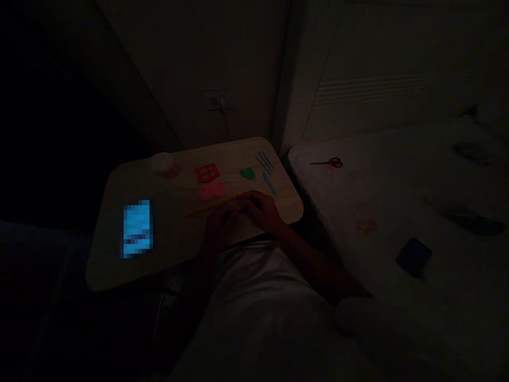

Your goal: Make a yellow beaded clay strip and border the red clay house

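Observation:
The scene is very dark. Both of my hands rest on a small wooden lap table [119, 191]. My left hand [220, 223] and my right hand [260, 208] lie close together over a long thin orange strip [210, 206] that runs leftward from them. Their fingers are curled down, but the dark hides whether they grip it. Just beyond the hands lies a pink slab [212, 190], a red grid-shaped cutter [207, 172], a green lump [247, 173] and several thin blue tools [265, 165].
A lit phone screen [137, 228] glows on the table's left part. A small pale tub [164, 163] stands at the far left. To the right is a white bed surface with scissors [328, 163], a dark phone-like object [414, 255] and other dim shapes. A wall socket [218, 100] is behind.

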`<move>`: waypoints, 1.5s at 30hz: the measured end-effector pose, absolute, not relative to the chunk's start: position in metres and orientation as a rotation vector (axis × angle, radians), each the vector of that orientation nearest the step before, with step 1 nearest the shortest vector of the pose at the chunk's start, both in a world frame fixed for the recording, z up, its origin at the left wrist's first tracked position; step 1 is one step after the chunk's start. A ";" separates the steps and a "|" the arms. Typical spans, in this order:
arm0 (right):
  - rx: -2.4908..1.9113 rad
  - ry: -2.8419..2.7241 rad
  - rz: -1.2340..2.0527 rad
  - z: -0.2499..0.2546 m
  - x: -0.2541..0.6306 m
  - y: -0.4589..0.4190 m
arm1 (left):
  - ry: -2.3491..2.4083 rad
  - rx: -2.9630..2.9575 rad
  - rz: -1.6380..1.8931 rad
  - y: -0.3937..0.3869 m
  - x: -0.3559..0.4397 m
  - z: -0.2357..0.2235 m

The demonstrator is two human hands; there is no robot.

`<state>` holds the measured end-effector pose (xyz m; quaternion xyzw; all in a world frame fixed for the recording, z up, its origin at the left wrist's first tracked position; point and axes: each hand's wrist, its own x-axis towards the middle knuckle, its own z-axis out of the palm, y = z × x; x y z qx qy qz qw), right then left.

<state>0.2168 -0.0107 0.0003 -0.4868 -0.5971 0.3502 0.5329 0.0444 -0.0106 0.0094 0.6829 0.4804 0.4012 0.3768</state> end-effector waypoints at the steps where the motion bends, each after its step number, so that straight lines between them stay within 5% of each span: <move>1: -1.167 -1.430 0.839 0.001 0.217 -0.011 | 1.229 1.749 1.020 -0.011 0.044 0.009; 45: -1.259 -1.471 0.856 0.009 0.218 -0.014 | 1.253 1.738 0.987 -0.012 0.044 0.013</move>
